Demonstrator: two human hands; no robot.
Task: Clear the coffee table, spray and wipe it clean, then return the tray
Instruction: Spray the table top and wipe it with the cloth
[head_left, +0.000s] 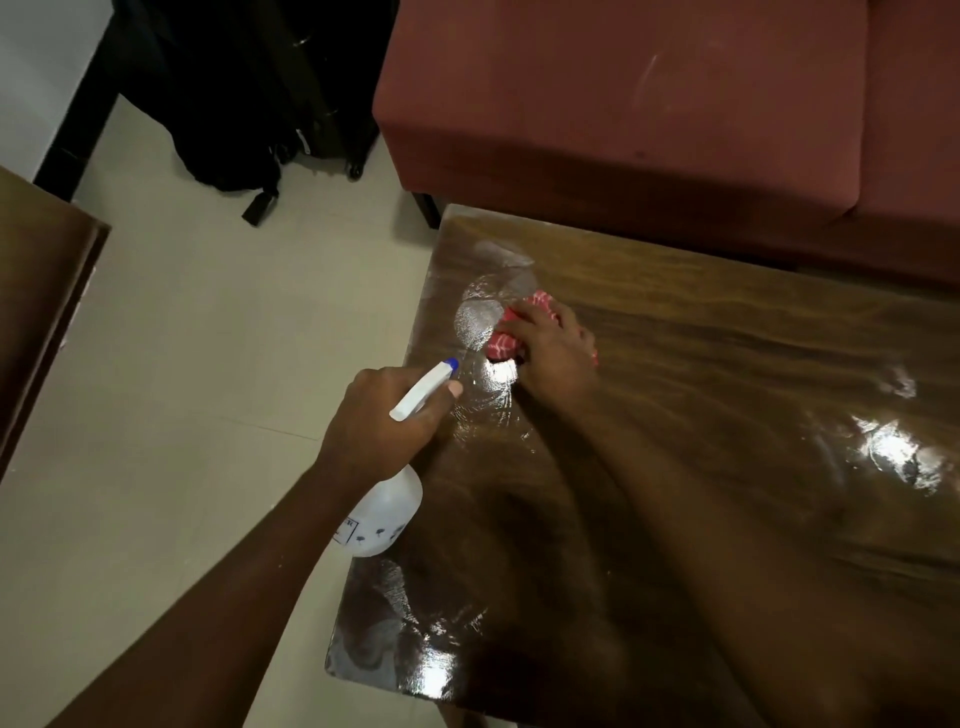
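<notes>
Left hand (379, 421) grips spray bottle (387, 514) over left edge of coffee table (727, 364), nozzle pointing at table's far-left corner. Just right of nozzle: red-white cloth (503, 345) on tabletop, right hand (556, 348) curled over it, pressing down. Wet streaks around cloth. Maroon sofa (623, 104) beyond table's far edge.

A pale tiled floor (197, 322) runs between a dark red sofa (623, 104) at the back and a brown wooden furniture edge (41, 291) at the left. A black backpack (228, 130) rests on the floor near a white wall (41, 62) with dark skirting (72, 119).
</notes>
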